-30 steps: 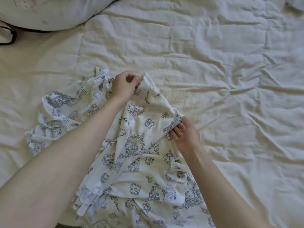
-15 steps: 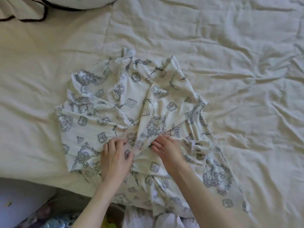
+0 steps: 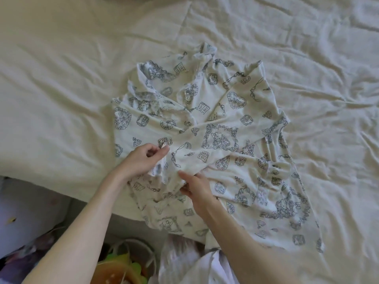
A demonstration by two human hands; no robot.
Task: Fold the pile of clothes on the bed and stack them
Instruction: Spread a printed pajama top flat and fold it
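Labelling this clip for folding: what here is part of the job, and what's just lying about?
Job: printed garment, left hand, right hand, bed.
Lying about: white cloth below the bed edge, yellow-green item on the floor.

A garment (image 3: 215,128) is spread on the bed (image 3: 61,89), near its near edge. The left hand (image 3: 143,158) is placed on the garment's near left part. The right hand (image 3: 196,188) is placed just right of it, nearer, at a fold.
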